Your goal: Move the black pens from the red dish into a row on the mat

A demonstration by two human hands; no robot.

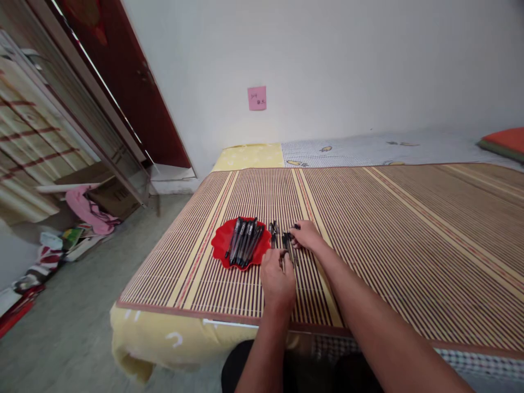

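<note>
A red scalloped plate (219,240) lies on the striped mat, with several black pens (244,243) in it, side by side. Just right of the plate, small dark pen parts (273,226) rest on the mat. More slim black pieces (285,240) lie between my hands. My left hand (279,278) is at the plate's right edge, fingers curled together; whatever they hold is hidden. Farther forward and to the right, my right hand (305,236) pinches a small black pen part (296,226), its exact kind too small to tell.
The mat (388,245) covers a bed with a yellow sheet (184,338) hanging over the near edge. A pink note (257,98) is stuck on the wall. An orange cushion (505,143) lies far right. Boxes and a pink cloth (88,207) sit on the left beyond the floor.
</note>
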